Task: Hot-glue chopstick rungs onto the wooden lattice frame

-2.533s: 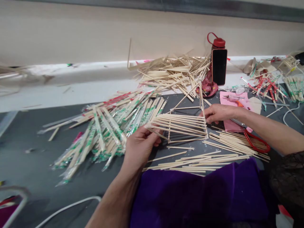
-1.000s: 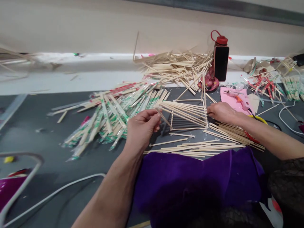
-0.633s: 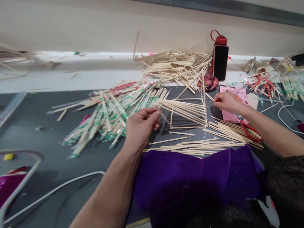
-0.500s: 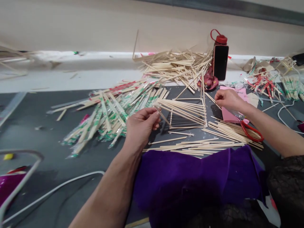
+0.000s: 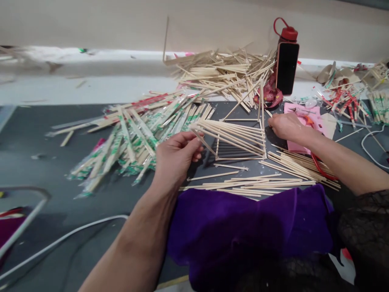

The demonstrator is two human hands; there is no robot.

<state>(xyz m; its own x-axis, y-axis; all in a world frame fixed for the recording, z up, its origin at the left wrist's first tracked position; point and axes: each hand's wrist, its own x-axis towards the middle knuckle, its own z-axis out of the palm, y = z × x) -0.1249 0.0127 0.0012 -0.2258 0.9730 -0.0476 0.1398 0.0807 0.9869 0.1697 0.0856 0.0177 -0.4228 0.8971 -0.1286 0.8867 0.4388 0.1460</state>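
- Chopstick frame [image 5: 241, 158]: pale, bare wood, an open skeleton standing on the dark grey tabletop [image 5: 106, 198], its left end at the fingertips of the left hand [image 5: 178, 156].
- Slats [image 5: 232, 134]: laid side by side across one face, bunched at the left, fanning apart and sloping down rightward.
- Uprights [image 5: 262, 101]: two, at the back right.
- Brace [image 5: 240, 103]: thin, slanting up toward them.

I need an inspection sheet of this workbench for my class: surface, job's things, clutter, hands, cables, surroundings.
Surface: dark tabletop with pale specks
Job's things: stick frame; loose sticks nearer the person
Clutter: wrapped chopsticks left of the frame; pink sheet right of it
Hands: left hand pinches the frame's left end; right hand near the other end, its hold unclear
Cables: white cable at lower left, another far right
Surroundings: phone before a red-capped bottle; pale wall behind
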